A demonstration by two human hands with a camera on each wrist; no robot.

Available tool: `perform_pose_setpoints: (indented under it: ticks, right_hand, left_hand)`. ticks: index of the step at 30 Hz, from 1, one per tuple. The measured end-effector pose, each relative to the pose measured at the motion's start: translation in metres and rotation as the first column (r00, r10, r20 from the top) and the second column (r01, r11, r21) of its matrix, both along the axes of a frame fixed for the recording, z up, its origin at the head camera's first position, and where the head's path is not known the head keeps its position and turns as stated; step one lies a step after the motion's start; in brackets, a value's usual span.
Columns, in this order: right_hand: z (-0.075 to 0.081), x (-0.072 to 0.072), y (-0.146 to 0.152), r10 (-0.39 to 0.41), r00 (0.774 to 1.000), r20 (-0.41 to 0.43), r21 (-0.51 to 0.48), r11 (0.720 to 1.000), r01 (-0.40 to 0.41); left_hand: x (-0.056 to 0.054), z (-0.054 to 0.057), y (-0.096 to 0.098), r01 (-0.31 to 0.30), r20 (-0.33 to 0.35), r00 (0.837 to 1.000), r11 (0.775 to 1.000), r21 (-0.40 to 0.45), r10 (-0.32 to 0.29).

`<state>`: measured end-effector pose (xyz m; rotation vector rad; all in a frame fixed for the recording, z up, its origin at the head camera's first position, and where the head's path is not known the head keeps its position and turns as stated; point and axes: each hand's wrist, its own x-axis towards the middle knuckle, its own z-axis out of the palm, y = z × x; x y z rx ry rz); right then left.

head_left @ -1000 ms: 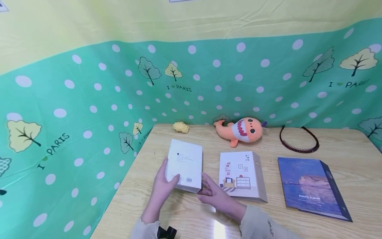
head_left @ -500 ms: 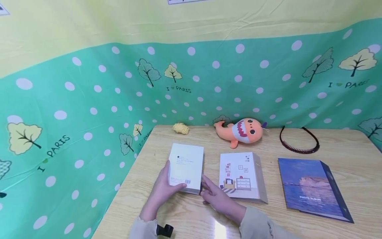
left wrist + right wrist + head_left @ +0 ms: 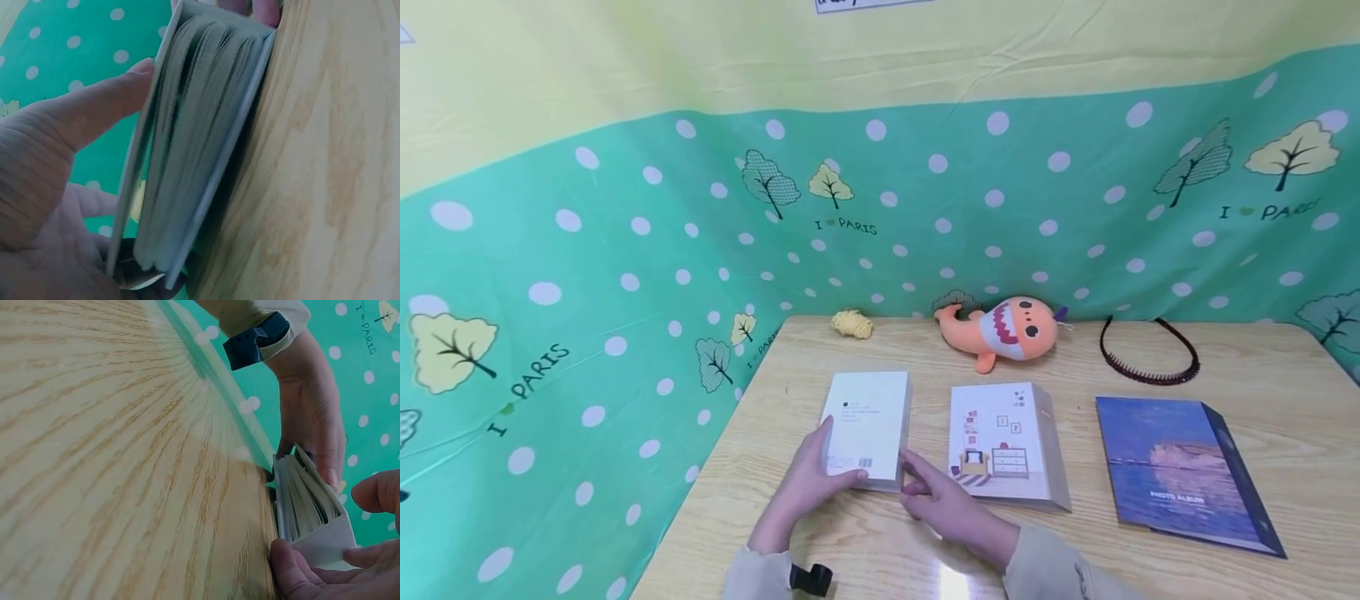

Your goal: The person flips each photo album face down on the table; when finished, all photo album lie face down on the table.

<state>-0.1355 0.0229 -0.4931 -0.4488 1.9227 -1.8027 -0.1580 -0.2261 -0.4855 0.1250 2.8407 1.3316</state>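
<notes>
A thick white photo album (image 3: 871,421) lies on the wooden table with its barcode side up. My left hand (image 3: 808,477) grips its near left corner, thumb on the upper cover and the other fingers at the open page side. In the left wrist view the bundled pages (image 3: 200,131) show between the two covers, close over the tabletop. At the right side my right hand (image 3: 946,504) touches the spine (image 3: 325,542) with its fingertips, some at the lower edge, while its thumb stands off the cover.
To the right lie an album with a room drawing (image 3: 1000,442) and a blue photo album (image 3: 1180,471). Along the back are a yellow yarn bundle (image 3: 852,324), an orange plush shark (image 3: 1000,329) and a dark headband (image 3: 1152,375). A green dotted curtain (image 3: 910,183) hangs behind the table.
The white album has come down flat onto the table and slightly toward me, out of its tilt. My left thumb has slid toward its near edge; the right hand stays at the spine.
</notes>
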Motion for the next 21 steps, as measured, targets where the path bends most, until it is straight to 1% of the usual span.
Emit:
perform_pose_setpoints:
  ticks: [5, 7, 11, 14, 19, 21]
  right_hand:
    - [0.001, 0.002, 0.000, -0.004, 1.000, -0.019, 0.015, 1.000, 0.004]
    - [0.002, 0.002, 0.000, -0.005, 1.000, -0.021, 0.016, 1.000, 0.005]
    - [0.004, 0.001, 0.002, 0.008, 1.000, -0.017, 0.019, 1.000, -0.008]
    - [0.007, 0.001, 0.005, 0.027, 0.999, -0.019, 0.025, 0.999, -0.027]
    - [0.017, 0.002, 0.012, 0.065, 0.995, -0.074, 0.050, 0.997, -0.062]
    - [0.021, 0.002, 0.017, 0.085, 0.991, -0.103, 0.049, 0.996, -0.080]
  left_hand:
    - [0.000, -0.002, -0.001, 0.020, 0.009, 1.000, 0.998, -0.061, -0.019]
    - [-0.001, -0.003, -0.002, 0.033, 0.007, 0.999, 0.997, -0.072, -0.032]
    - [-0.002, -0.004, -0.004, 0.040, 0.016, 0.999, 0.995, -0.094, -0.038]
    - [0.000, -0.003, -0.006, 0.039, 0.026, 0.999, 0.991, -0.126, -0.036]
    - [0.003, 0.003, -0.003, 0.042, 0.050, 0.998, 0.989, -0.145, -0.035]
    - [0.003, 0.006, 0.001, 0.043, 0.045, 0.998, 0.988, -0.148, -0.037]
